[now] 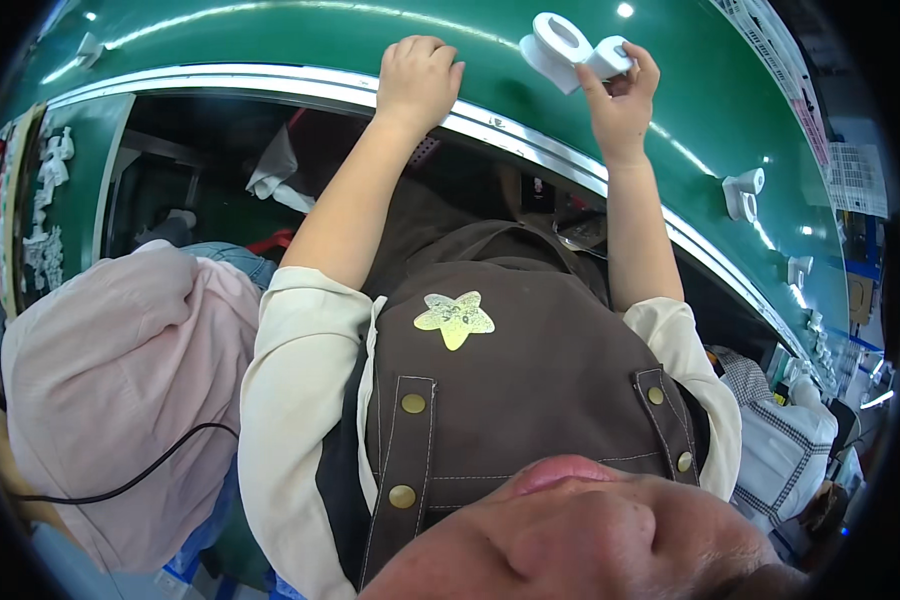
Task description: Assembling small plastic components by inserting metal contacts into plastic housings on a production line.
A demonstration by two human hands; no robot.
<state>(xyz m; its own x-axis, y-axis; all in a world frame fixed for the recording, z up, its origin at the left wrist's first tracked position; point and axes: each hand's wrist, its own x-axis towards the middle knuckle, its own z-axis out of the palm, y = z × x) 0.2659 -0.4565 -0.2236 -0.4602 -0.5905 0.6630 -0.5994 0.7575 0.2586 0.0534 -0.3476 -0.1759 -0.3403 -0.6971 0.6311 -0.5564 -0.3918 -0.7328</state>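
Note:
My right hand (625, 105) pinches a small white toy toilet (560, 42) by its tank, thumb on one side and fingers on the other. The oval seat ring and bowl stick out to the left of my fingers, just above the green belt. My left hand (417, 80) rests at the metal-edged near side of the belt, palm down, with its fingers loosely curled and closed. Nothing shows in it, though its fingertips are partly hidden.
More white toy toilets (740, 195) stand along the green belt (690, 90) to the right. A small white piece (88, 50) lies at far left. A metal rail (515, 135) runs along the near edge. People in pink (120, 370) and white (785, 450) sit at either side.

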